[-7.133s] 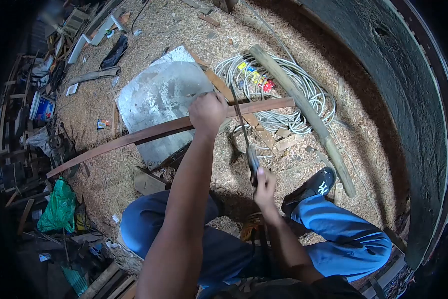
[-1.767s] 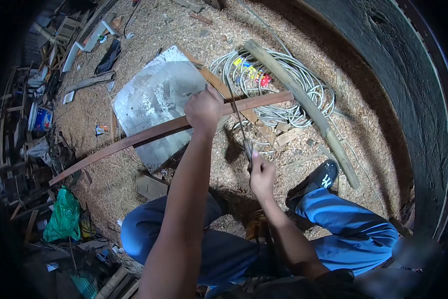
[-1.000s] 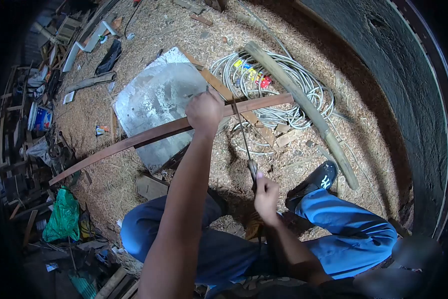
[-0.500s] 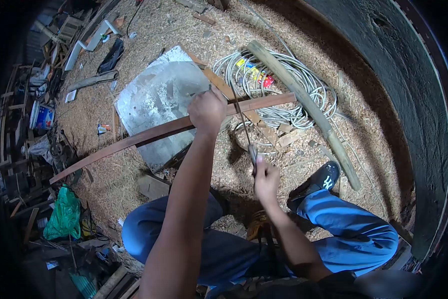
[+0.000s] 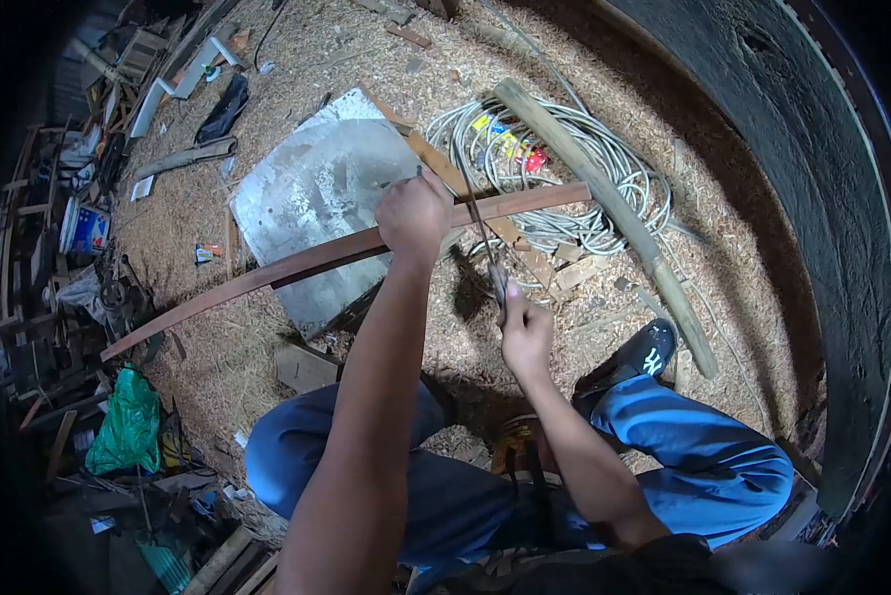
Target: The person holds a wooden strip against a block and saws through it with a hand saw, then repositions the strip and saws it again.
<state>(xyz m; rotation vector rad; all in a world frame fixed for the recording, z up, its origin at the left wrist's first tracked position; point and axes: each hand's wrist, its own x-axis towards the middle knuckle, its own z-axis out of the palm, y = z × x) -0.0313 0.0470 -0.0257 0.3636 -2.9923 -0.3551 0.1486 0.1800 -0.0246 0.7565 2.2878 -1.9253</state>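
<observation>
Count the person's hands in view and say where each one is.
2. The left hand grips the curved wooden strip; the right hand holds the handle of a thin blade laid across that strip.

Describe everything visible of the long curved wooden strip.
The wooden strip is long, thin, reddish-brown and bowed in a shallow arc. It runs from the cluttered left side to the cable coil on the right, over a grey metal sheet. The left hand grips its middle; a thin saw, held by the right hand, crosses it just beside that grip.
</observation>
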